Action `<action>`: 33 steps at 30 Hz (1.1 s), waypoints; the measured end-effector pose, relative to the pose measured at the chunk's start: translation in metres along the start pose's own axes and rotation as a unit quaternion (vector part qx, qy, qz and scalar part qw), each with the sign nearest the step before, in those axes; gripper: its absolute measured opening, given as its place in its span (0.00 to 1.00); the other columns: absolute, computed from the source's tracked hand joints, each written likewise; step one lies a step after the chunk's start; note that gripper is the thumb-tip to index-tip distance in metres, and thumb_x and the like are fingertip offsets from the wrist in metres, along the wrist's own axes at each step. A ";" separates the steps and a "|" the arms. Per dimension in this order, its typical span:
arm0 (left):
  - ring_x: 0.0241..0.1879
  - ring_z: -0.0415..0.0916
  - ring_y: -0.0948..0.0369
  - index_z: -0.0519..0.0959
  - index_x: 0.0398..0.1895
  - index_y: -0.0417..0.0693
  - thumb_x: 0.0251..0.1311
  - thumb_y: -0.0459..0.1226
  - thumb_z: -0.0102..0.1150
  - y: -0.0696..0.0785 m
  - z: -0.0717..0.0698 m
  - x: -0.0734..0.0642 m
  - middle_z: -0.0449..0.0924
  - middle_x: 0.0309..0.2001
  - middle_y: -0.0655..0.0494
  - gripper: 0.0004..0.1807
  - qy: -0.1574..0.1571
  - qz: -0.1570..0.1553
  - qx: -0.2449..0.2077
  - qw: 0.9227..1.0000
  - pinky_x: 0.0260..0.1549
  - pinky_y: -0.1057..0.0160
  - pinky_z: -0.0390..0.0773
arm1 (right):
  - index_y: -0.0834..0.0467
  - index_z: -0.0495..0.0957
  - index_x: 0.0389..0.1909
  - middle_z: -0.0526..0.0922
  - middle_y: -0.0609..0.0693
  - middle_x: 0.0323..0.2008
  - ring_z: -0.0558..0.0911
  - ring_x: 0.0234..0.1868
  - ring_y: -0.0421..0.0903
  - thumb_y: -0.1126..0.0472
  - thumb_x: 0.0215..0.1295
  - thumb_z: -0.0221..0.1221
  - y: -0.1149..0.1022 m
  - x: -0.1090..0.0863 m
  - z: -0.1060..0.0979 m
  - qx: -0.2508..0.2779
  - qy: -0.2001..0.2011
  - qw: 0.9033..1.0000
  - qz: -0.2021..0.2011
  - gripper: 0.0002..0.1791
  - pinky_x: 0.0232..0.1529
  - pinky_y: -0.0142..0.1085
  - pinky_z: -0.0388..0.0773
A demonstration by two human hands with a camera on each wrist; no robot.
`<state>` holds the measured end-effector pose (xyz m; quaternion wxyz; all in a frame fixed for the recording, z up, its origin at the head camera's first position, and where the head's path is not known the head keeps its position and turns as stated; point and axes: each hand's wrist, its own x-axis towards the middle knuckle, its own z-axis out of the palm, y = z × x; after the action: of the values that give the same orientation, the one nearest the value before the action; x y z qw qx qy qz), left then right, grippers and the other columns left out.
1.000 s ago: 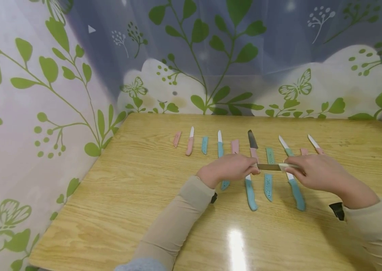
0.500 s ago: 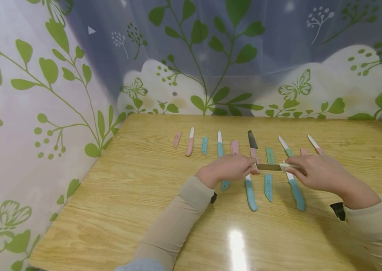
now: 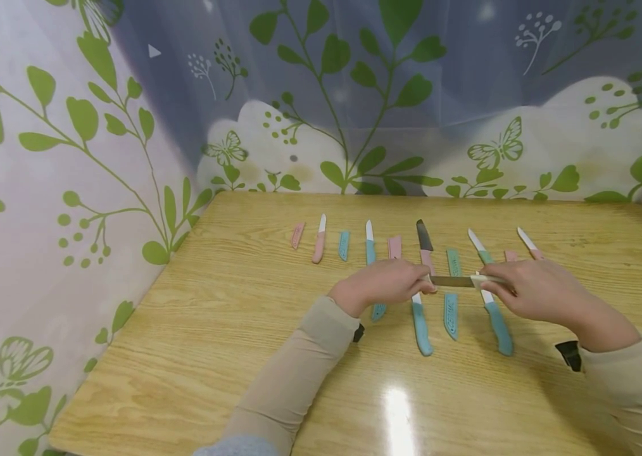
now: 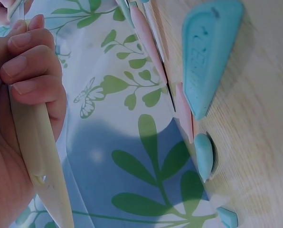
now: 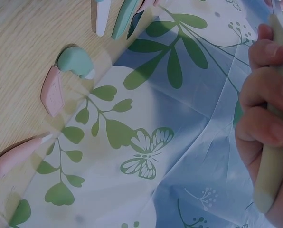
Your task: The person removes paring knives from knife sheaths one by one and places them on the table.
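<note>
Both hands are raised over the table's middle, with a knife between them. My right hand (image 3: 532, 288) grips its cream handle (image 5: 273, 171), whose rounded end sticks out below the curled fingers in the right wrist view. The blade (image 3: 452, 281) runs level to the left, toward my left hand (image 3: 389, 282). That hand's fingers curl round a cream knife sheath (image 4: 37, 137) with a pointed end and a small hole. The blade's tip is hidden at the left fingers. Below the hands lie a blue-handled knife (image 3: 421, 326), a blue sheath (image 3: 451, 315) and another blue-handled knife (image 3: 499, 326).
On the wooden table (image 3: 213, 316), farther back, several knives and sheaths lie in a row, among them a pink knife (image 3: 319, 244), a blue sheath (image 3: 344, 245) and a dark-bladed pink knife (image 3: 425, 235). A printed curtain (image 3: 309, 95) hangs behind the table.
</note>
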<state>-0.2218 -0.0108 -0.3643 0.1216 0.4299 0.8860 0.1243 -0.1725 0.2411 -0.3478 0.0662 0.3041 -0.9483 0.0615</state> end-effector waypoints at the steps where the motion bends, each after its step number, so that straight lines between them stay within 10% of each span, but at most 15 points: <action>1: 0.26 0.72 0.70 0.76 0.39 0.45 0.75 0.47 0.40 0.000 0.000 0.000 0.85 0.47 0.58 0.18 0.000 -0.002 0.001 1.000 0.28 0.73 0.68 | 0.54 0.82 0.44 0.82 0.39 0.25 0.75 0.21 0.33 0.57 0.67 0.60 0.000 0.000 0.000 -0.001 0.000 1.000 -0.001 0.09 0.54 0.70 0.63; 11: 0.28 0.74 0.71 0.77 0.44 0.47 0.76 0.46 0.40 0.000 -0.001 -0.001 0.84 0.50 0.61 0.17 -0.003 -0.010 0.002 1.000 0.29 0.73 0.68 | 0.54 0.82 0.42 0.77 0.35 0.20 0.63 0.15 0.28 0.57 0.66 0.61 0.004 0.000 -0.001 -0.005 0.015 1.000 -0.020 0.07 0.26 0.39 0.71; 33: 0.28 0.73 0.71 0.76 0.47 0.50 0.76 0.46 0.39 -0.002 -0.001 0.000 0.83 0.51 0.63 0.16 -0.002 -0.012 0.009 1.000 0.29 0.73 0.68 | 0.54 0.80 0.39 0.72 0.35 0.18 0.61 0.16 0.29 0.58 0.67 0.60 0.007 -0.003 -0.001 -0.004 0.011 1.000 -0.020 0.04 0.25 0.37 0.66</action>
<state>-0.2234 -0.0123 -0.3638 0.1213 0.4201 0.8920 0.1142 -0.1740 0.2483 -0.3475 0.0794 0.3224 -0.9414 0.0598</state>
